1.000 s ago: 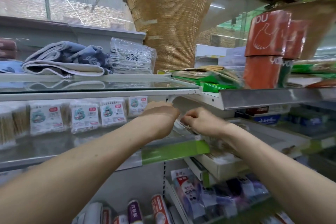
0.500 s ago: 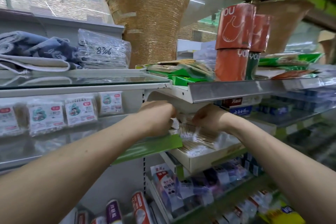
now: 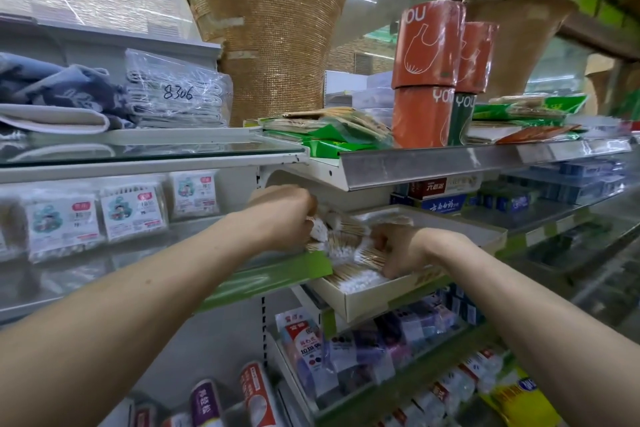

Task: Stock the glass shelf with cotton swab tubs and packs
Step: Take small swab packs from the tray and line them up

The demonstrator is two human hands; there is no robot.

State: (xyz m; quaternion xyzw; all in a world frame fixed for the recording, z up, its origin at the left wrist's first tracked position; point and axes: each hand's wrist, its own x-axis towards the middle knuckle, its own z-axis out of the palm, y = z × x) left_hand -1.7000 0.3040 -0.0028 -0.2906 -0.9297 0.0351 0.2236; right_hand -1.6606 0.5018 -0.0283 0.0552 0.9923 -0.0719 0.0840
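Labelled swab packs point(image 3: 133, 210) stand along the glass shelf point(image 3: 74, 282).

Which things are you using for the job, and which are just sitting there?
For the job: left hand, right hand, clear swab pack, white box, labelled packs, glass shelf.
Just sitting there: orange rolls, folded towels, bag marked 8306.

We note swab bundle point(image 3: 343, 239): tan sticks, white tips, clear wrap. shelved packs point(image 3: 133, 215): white labels, teal cartoon figure, red tag. box point(image 3: 363, 302): cream. shelf edge strip point(image 3: 277, 274): bright green. We see orange rolls point(image 3: 427, 45) with white bag outline and white lettering, dark green roll point(image 3: 462, 118) beside. pillar point(image 3: 277, 28): golden-brown, fine woven grid. towels point(image 3: 69, 90): dusty blue over cream. clear bag point(image 3: 176, 94) bears black "8306". We spot yellow pack point(image 3: 519, 399) at lower right.
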